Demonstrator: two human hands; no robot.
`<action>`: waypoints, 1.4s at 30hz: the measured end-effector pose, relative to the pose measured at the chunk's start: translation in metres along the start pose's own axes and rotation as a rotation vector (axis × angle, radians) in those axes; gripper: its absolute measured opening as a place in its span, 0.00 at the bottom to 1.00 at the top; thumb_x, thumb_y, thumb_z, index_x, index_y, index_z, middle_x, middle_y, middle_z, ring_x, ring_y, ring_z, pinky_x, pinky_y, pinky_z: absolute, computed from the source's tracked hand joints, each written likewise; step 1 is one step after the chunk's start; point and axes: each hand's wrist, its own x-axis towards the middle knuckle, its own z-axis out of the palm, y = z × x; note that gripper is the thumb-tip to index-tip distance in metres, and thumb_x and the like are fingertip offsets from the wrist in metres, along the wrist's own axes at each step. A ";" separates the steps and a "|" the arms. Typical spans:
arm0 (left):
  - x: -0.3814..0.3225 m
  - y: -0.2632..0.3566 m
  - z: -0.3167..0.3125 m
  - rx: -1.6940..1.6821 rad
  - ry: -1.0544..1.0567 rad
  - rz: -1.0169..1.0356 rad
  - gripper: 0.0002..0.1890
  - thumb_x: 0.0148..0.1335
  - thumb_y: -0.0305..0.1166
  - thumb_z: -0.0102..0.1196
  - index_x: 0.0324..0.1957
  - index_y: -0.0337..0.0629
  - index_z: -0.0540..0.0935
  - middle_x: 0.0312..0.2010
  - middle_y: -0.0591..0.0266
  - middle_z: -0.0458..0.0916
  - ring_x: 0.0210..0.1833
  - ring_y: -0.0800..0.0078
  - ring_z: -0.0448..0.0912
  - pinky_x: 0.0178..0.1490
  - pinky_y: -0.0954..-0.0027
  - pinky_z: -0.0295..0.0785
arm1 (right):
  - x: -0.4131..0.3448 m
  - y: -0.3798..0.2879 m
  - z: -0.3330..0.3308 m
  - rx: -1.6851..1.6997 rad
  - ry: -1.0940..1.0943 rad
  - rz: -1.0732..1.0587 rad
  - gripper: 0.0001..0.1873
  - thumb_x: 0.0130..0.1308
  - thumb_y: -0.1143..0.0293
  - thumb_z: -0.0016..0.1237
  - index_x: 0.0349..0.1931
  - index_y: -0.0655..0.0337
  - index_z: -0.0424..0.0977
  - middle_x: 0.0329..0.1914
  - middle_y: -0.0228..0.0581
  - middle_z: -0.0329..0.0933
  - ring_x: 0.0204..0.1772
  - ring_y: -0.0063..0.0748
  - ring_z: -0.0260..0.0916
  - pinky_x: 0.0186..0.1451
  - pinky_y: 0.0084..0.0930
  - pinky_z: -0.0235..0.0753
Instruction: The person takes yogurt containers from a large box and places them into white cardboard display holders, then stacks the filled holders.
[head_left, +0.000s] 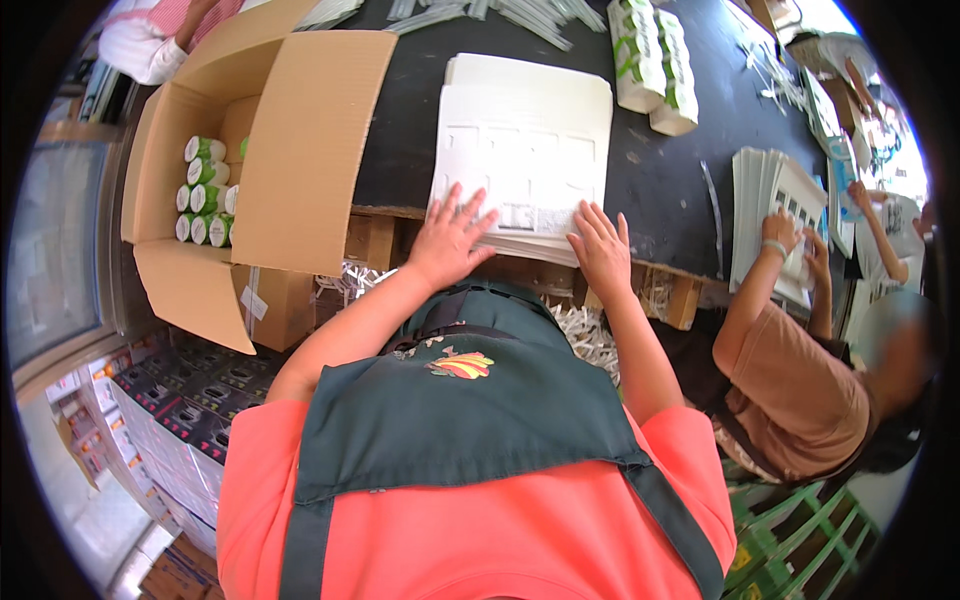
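In front of me a stack of white printed cardboard sheets (525, 142) lies on the black tabletop (667, 180), its near edge jutting slightly past the table's edge. My left hand (454, 232) rests on the stack's near left corner, palm down with fingers spread. Flat against the near right corner is my right hand (600, 244), its fingers apart and its thumb pointing inward. Neither hand grips anything. The top sheet shows rows of rectangular outlines and a block of small print near my hands.
To the left stands an open cardboard box (315, 150) holding several green-and-white packs (206, 176). More such packs (652, 64) lie at the far right. Clear plastic strips (517, 15) are heaped at the back. A co-worker (802, 382) handles another sheet stack (757, 180) on the right.
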 end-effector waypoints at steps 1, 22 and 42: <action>-0.003 0.004 -0.001 0.014 0.029 0.017 0.30 0.64 0.52 0.55 0.67 0.62 0.71 0.75 0.60 0.56 0.77 0.47 0.49 0.72 0.42 0.53 | 0.008 0.004 0.000 0.027 0.031 -0.021 0.15 0.65 0.63 0.55 0.49 0.57 0.78 0.61 0.36 0.75 0.67 0.37 0.67 0.73 0.49 0.57; 0.153 -0.031 -0.036 0.160 0.491 -0.287 0.23 0.62 0.28 0.56 0.60 0.50 0.76 0.65 0.60 0.70 0.67 0.56 0.67 0.67 0.54 0.64 | 0.276 0.034 0.029 -0.071 -0.482 -0.364 0.18 0.38 0.66 0.71 0.31 0.49 0.77 0.45 0.36 0.73 0.53 0.43 0.68 0.55 0.38 0.71; 0.186 -0.073 -0.049 0.176 0.149 -0.087 0.07 0.53 0.28 0.60 0.36 0.48 0.82 0.39 0.66 0.78 0.50 0.64 0.75 0.56 0.62 0.71 | 0.218 0.054 0.006 -0.177 -0.092 -0.486 0.06 0.52 0.69 0.54 0.30 0.55 0.73 0.36 0.37 0.72 0.48 0.39 0.68 0.56 0.35 0.67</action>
